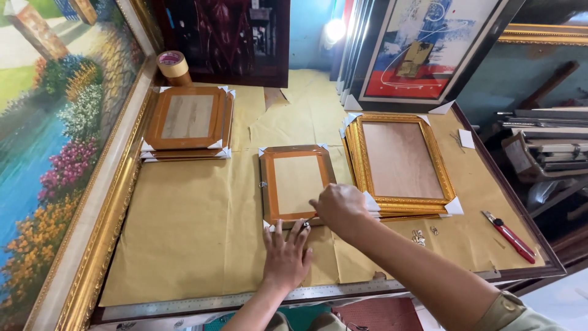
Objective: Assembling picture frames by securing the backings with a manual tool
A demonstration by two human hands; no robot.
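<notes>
left hand (286, 257): flat on the brown paper, fingers spread, fingertips at the small frame's near edge, holding nothing
right hand (340, 208): fingers pinched shut on a thin tool, tip at the frame's 5 o'clock corner
small wooden frame (296, 182): middle of the table, face down
gold frame stack (401, 162): at its 3 o'clock
red utility knife (508, 236): far out at 4 o'clock

Bare forearms, olive-khaki sleeve (511, 309) — right arm (buttoned cuff tab)

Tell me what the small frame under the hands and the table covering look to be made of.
Small frame: looks like wood or wood-look moulding with a glossy orange-brown finish; its back panel is pale, matte board, perhaps plywood or cardboard.
Table covering: brown kraft-type paper, judging by creases, a torn edge and overlapping sheets.
</notes>
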